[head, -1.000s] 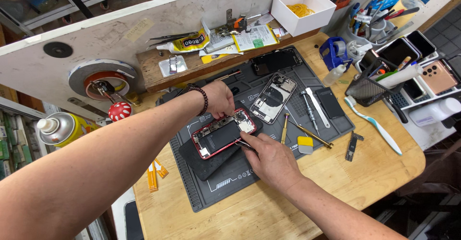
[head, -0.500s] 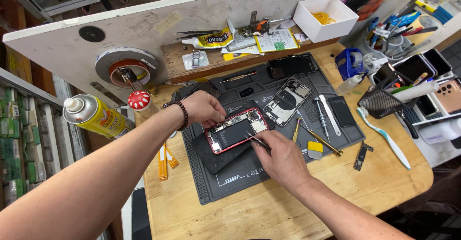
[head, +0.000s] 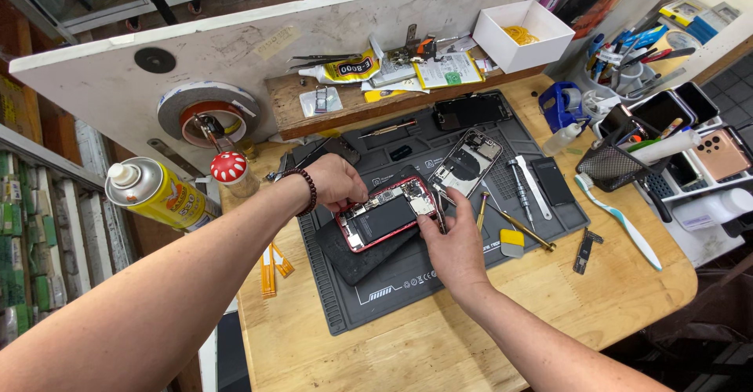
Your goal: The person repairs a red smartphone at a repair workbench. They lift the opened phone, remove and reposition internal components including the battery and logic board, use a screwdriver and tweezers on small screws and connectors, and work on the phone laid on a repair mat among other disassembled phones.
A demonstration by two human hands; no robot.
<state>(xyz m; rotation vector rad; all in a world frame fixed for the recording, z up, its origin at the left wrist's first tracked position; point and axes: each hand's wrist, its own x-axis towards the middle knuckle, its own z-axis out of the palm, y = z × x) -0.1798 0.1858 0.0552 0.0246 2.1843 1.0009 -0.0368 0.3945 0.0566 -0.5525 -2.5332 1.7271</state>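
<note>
Right now, mid-teardown: opened red phone [head: 386, 218] is lying on the dark pad atop the grey mat [head: 408, 290]. L hand [head: 336, 182] is clamping its top edge; R hand [head: 449, 245] is pinching tweezers [head: 439, 208] at its lower-right corner. Next prob. calls for fine tip control.

Two hands: left [head: 337, 182], right [head: 451, 239]. Two opened phones on the mat [head: 408, 282]: one red [head: 384, 215], one silver [head: 467, 161]. One spray can [head: 157, 192]. One toothbrush [head: 620, 219]. One white box [head: 524, 35]. One glue tube [head: 341, 70]. One tape roll [head: 204, 110]. Two orange strips [head: 273, 266] (lying beside the mat). One bracelet [head: 307, 190].
</note>
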